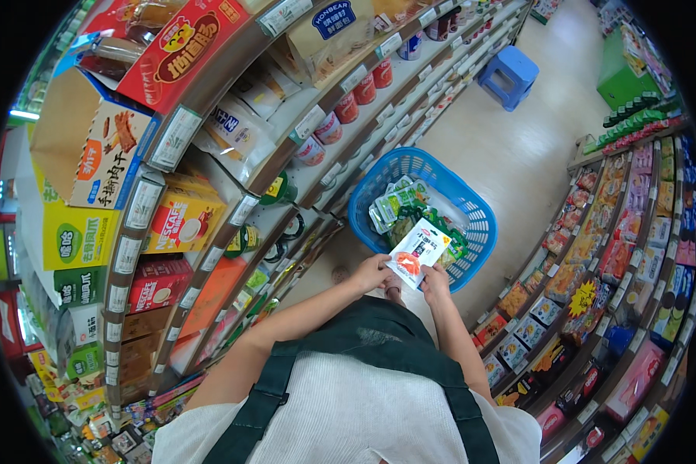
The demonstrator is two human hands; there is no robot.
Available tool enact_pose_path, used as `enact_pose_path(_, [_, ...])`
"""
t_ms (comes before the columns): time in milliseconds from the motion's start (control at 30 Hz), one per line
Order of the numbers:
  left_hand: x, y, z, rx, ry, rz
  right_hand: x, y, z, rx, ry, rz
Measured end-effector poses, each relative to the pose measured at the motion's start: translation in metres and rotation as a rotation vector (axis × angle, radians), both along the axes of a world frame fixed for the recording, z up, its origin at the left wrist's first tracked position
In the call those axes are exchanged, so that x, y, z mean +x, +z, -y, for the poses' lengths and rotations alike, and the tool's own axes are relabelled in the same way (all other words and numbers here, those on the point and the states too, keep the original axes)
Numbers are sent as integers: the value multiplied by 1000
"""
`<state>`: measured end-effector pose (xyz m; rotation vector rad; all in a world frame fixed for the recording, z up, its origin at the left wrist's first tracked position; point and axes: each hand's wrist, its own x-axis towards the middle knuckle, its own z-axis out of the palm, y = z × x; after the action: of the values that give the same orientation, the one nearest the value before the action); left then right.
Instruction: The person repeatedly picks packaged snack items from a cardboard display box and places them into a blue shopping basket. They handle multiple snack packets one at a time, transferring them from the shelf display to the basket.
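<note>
Between my two hands is a white snack packet (416,253) with a red food picture and dark writing. My left hand (373,272) grips its lower left edge, and my right hand (435,279) grips its lower right edge. Beneath the packet, a blue plastic shopping basket (480,200) holds several green and white snack packets (399,204). The held packet covers part of the basket's contents. What the basket rests on is hidden.
Left, a shelf unit carries NESCAFE boxes (187,214), a red open display box (177,55) and red cans (365,93). A blue plastic stool (509,76) stands on the aisle floor. Packaged snacks (568,278) fill the right shelves; a green bin (622,72) is beyond.
</note>
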<state>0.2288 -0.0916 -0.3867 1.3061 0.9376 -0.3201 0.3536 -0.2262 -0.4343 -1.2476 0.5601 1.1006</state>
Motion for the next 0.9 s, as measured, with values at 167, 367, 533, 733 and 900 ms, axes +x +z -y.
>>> enact_pose_path(167, [1, 1, -10, 77, 34, -8, 16, -37, -32, -70, 11, 21])
enact_pose_path(367, [-7, 11, -22, 170, 47, 79, 39, -79, -81, -181, 169, 145])
enact_pose_path(533, [-31, 43, -28, 90, 164, 144, 42, -113, -72, -328, 312, 212])
enact_pose_path(733, [-80, 116, -50, 183, 344, 330, 25, -73, -52, -171, 352, 310])
enact_pose_path(900, [-133, 202, -70, 490, 612, 481, 22, 45, -103, 134, 525, 573])
